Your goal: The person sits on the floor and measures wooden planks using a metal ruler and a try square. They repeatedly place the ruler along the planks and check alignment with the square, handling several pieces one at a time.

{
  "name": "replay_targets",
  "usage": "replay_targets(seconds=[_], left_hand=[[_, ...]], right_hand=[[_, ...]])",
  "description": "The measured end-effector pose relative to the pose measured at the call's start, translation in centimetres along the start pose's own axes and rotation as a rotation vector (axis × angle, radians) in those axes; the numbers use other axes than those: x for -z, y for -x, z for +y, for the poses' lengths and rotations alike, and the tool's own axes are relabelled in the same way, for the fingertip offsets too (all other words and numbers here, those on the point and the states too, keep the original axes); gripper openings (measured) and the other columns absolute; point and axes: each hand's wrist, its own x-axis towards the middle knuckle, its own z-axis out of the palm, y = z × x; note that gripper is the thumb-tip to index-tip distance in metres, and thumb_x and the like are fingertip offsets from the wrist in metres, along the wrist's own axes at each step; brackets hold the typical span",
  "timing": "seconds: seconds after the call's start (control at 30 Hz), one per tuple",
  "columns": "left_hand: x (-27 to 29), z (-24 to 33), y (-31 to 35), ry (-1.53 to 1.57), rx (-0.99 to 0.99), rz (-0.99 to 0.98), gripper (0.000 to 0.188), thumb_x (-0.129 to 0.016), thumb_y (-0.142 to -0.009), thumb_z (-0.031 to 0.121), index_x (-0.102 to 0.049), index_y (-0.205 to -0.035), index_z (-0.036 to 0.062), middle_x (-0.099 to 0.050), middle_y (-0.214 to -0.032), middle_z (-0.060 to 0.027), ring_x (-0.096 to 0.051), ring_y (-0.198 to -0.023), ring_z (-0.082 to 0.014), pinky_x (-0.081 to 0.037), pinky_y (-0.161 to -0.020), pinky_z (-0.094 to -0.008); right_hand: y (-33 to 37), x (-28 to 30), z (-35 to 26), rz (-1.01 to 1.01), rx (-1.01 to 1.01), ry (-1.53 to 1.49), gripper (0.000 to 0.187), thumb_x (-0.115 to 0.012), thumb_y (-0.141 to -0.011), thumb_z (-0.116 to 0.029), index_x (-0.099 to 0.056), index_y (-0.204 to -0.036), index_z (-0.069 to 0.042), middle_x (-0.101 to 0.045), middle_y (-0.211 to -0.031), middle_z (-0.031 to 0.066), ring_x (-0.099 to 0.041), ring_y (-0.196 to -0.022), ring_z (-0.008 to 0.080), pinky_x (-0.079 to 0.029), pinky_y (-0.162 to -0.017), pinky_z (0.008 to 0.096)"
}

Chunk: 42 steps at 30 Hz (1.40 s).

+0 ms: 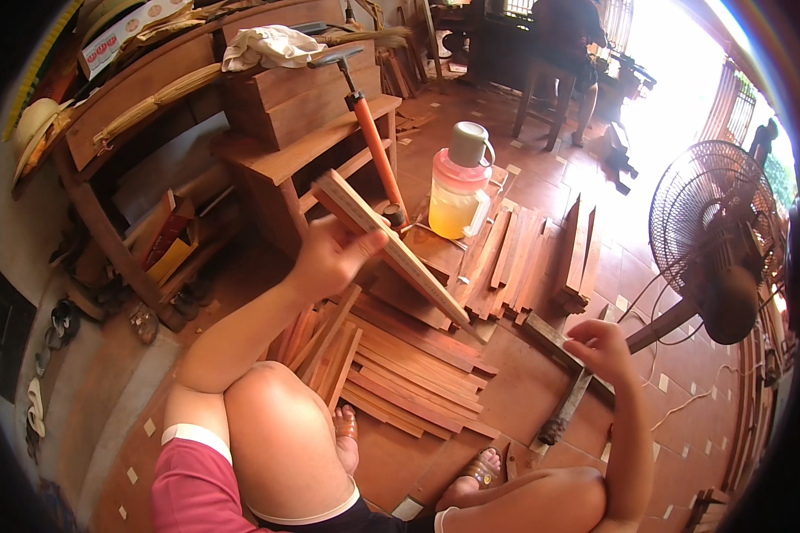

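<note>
My left hand (pixel 329 259) is closed around a long, flat wooden strip (pixel 409 262). The strip slants from upper left down to the right, clear of the piles below it. Off to the right, my right hand (pixel 601 350) hovers above the fan's crossed base (pixel 564 404). Its fingers are bent together, and whatever they may hold is too small to see. Below and between my hands, several reddish-brown wooden strips (pixel 418 377) lie side by side on the floor. More wooden strips (pixel 507 266) lie in bundles farther out.
A pitcher (pixel 453 209) of yellow liquid stands ahead, beside an orange floor pump (pixel 378 151). The standing fan (pixel 711 222) is at right. Wooden furniture (pixel 298 102) fills the left, with a white cloth (pixel 271 46) on top. Another person (pixel 567 31) sits far back.
</note>
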Motion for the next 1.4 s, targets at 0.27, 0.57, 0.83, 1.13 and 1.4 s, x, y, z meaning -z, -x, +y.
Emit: replay_targets(seconds=[0.27, 0.57, 0.83, 1.13, 1.4], left_hand=[[-5.6, 2.4, 1.4, -0.258, -0.229, -0.239, 0.023, -0.072, -0.088, 0.002, -0.067, -0.108, -0.0061, -0.072, -0.099, -0.0131, -0.070, -0.090, -0.0151, -0.058, -0.078, -0.0291], [-9.6, 1.2, 1.9, -0.049, -0.083, -0.240, 0.021, -0.073, -0.089, 0.010, -0.067, -0.103, -0.0049, -0.073, -0.082, -0.0103, -0.072, -0.077, -0.0132, -0.057, -0.066, -0.0269], [-10.2, 1.6, 1.9, 0.018, 0.180, -0.237, 0.022, -0.069, -0.093, 0.007, -0.066, -0.110, -0.0070, -0.072, -0.095, -0.0081, -0.066, -0.089, -0.0101, -0.055, -0.078, -0.0270], [-8.8, -1.8, 2.5, -0.123, 0.159, -0.448, 0.025, -0.069, -0.091, 0.001, -0.063, -0.114, -0.0087, -0.072, -0.101, -0.0134, -0.068, -0.096, -0.0153, -0.055, -0.083, -0.0279], [-9.0, -3.5, 3.5, -0.189, 0.223, -0.552, 0.027, -0.068, -0.092, 0.003, -0.060, -0.116, -0.0078, -0.070, -0.106, -0.0146, -0.068, -0.104, -0.0223, -0.054, -0.090, -0.0323]], right_hand=[[0.1, -6.2, -8.9, -0.098, 0.544, 0.099, 0.020, -0.080, -0.080, -0.020, -0.073, -0.092, -0.006, -0.067, -0.080, 0.0106, -0.066, -0.071, 0.0229, -0.054, -0.067, 0.0334], [-1.9, -9.9, -8.6, 0.048, 0.540, 0.119, 0.013, -0.074, -0.081, -0.017, -0.069, -0.082, -0.005, -0.067, -0.073, 0.0109, -0.068, -0.067, 0.0275, -0.054, -0.062, 0.0373], [-2.7, -8.9, -5.6, 0.061, 0.543, 0.156, 0.010, -0.071, -0.079, -0.011, -0.067, -0.078, -0.002, -0.065, -0.074, 0.0148, -0.065, -0.070, 0.0336, -0.053, -0.066, 0.0409], [2.3, 1.1, 6.1, -0.109, 0.054, 0.342, 0.013, -0.067, -0.078, -0.011, -0.067, -0.072, 0.000, -0.062, -0.066, 0.0150, -0.059, -0.058, 0.0289, -0.050, -0.060, 0.0386], [19.8, -6.0, 30.9, -0.213, -0.577, 0.224, 0.017, -0.072, -0.078, -0.020, -0.075, -0.083, -0.004, -0.073, -0.083, 0.0166, -0.071, -0.078, 0.0290, -0.057, -0.073, 0.0377]])
